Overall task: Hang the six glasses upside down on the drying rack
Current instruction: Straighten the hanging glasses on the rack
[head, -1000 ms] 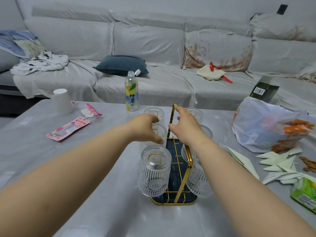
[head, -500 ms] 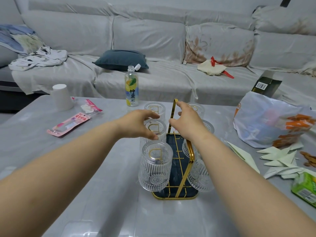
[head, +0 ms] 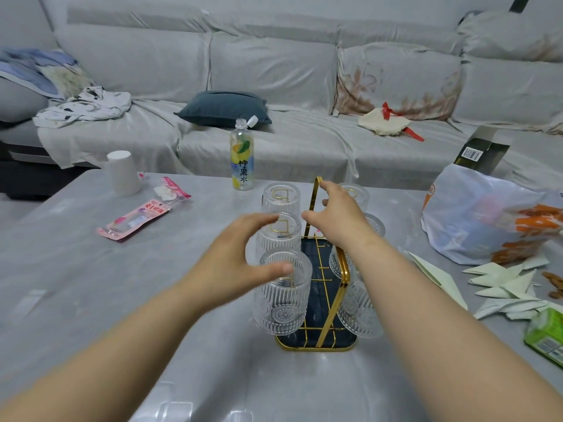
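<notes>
A gold wire drying rack (head: pixel 316 345) with a dark tray stands mid-table. Ribbed clear glasses hang upside down on its pegs: three on the left, the nearest (head: pixel 281 303), the middle (head: pixel 275 239) and the farthest (head: pixel 280 197). On the right side, glasses show at the front (head: pixel 361 312) and partly behind my right arm. My left hand (head: pixel 240 257) hovers open beside the left row, thumb over the nearest glass, holding nothing. My right hand (head: pixel 335 214) is over the rack's top bar, fingers spread, and I cannot see it gripping anything.
A drink bottle (head: pixel 242 156) stands behind the rack. A white paper cup (head: pixel 122 172) and pink packets (head: pixel 134 219) lie at left. A plastic bag (head: pixel 481 214), folded paper pieces (head: pixel 505 284) and a green pack (head: pixel 545 336) crowd the right. A sofa runs along the back.
My left hand has drawn back toward me from the middle glass and opened wider. My right hand stays at the rack's top bar.
</notes>
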Demonstrator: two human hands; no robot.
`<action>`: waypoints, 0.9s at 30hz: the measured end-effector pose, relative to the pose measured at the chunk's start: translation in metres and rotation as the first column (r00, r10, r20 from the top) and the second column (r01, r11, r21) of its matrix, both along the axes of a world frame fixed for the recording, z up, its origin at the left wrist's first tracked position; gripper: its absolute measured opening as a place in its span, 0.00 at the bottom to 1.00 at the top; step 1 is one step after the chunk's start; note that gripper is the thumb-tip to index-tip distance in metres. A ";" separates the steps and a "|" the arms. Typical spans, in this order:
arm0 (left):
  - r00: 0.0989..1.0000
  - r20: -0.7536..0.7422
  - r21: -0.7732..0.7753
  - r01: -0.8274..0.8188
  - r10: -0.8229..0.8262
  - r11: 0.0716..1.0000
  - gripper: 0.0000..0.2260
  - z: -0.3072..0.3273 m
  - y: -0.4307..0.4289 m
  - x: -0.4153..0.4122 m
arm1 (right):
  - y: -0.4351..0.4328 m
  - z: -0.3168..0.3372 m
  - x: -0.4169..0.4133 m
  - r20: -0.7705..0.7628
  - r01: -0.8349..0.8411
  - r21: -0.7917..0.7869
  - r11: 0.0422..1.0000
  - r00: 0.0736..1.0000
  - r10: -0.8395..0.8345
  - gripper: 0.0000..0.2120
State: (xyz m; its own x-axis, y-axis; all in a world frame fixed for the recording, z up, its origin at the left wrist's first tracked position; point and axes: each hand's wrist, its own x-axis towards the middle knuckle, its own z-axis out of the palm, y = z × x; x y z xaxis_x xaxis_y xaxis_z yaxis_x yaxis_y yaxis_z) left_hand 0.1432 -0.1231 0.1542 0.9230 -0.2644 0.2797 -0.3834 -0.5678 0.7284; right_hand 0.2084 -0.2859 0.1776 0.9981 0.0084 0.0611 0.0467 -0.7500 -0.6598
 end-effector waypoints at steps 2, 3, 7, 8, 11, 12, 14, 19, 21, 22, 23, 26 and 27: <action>0.998 -0.023 -0.016 -0.067 0.067 0.998 0.38 -0.017 -0.003 -0.016 | 0.000 0.001 -0.001 0.001 -0.003 0.002 1.000 1.000 0.003 0.32; 0.995 -0.043 -0.023 -0.094 0.093 0.995 0.41 -0.024 -0.006 -0.022 | 0.000 0.001 -0.001 0.001 -0.004 0.003 1.000 1.000 0.004 0.32; 0.984 -0.055 -0.069 -0.171 0.168 0.983 0.45 -0.038 -0.024 -0.029 | 0.001 0.001 -0.002 0.004 -0.004 -0.007 1.000 1.000 0.004 0.32; 0.980 -0.044 -0.084 -0.197 0.194 0.977 0.44 -0.039 -0.028 -0.029 | 0.001 0.001 -0.002 0.003 -0.003 -0.008 1.000 1.000 0.003 0.32; 0.966 -0.048 -0.120 -0.258 0.254 0.959 0.42 -0.041 -0.033 -0.026 | 0.001 0.001 -0.002 0.004 -0.002 -0.017 1.000 1.000 0.002 0.32; 0.963 -0.059 -0.125 -0.267 0.261 0.956 0.42 -0.041 -0.032 -0.027 | 0.001 0.001 -0.001 0.006 -0.002 -0.020 1.000 1.000 0.002 0.32; 0.963 -0.074 -0.120 -0.268 0.261 0.956 0.41 -0.040 -0.029 -0.029 | 0.000 0.001 -0.001 0.007 -0.001 -0.018 1.000 1.000 0.001 0.32; 0.965 -0.079 -0.101 -0.256 0.249 0.961 0.40 -0.038 -0.022 -0.032 | 0.001 0.001 -0.001 0.008 -0.002 -0.006 1.000 1.000 0.002 0.32; 0.968 -0.099 -0.097 -0.242 0.233 0.965 0.40 -0.037 -0.021 -0.030 | 0.001 0.000 0.000 0.013 -0.002 -0.010 1.000 1.000 0.002 0.31; 0.969 -0.108 -0.097 -0.235 0.224 0.967 0.40 -0.037 -0.021 -0.030 | 0.001 0.000 0.000 0.014 -0.001 -0.011 1.000 1.000 0.001 0.31; 0.969 -0.109 -0.101 -0.231 0.220 0.968 0.39 -0.036 -0.021 -0.031 | 0.000 0.000 0.000 0.019 -0.001 -0.011 1.000 1.000 0.001 0.31; 0.970 -0.119 -0.096 -0.225 0.214 0.970 0.39 -0.035 -0.022 -0.031 | 0.000 -0.001 0.001 0.021 -0.001 -0.005 1.000 1.000 0.001 0.31; 0.970 -0.117 -0.094 -0.226 0.215 0.970 0.38 -0.036 -0.022 -0.031 | 0.000 -0.002 0.002 0.022 -0.003 -0.004 1.000 1.000 0.003 0.31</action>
State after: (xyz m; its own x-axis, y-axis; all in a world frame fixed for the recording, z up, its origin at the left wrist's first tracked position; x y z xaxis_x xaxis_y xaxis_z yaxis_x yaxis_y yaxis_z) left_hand 0.1124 -0.1455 0.1187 0.9808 -0.0252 0.1934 -0.1754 -0.5468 0.8187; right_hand 0.2102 -0.2857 0.1760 0.9964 0.0117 0.0834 0.0637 -0.7527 -0.6553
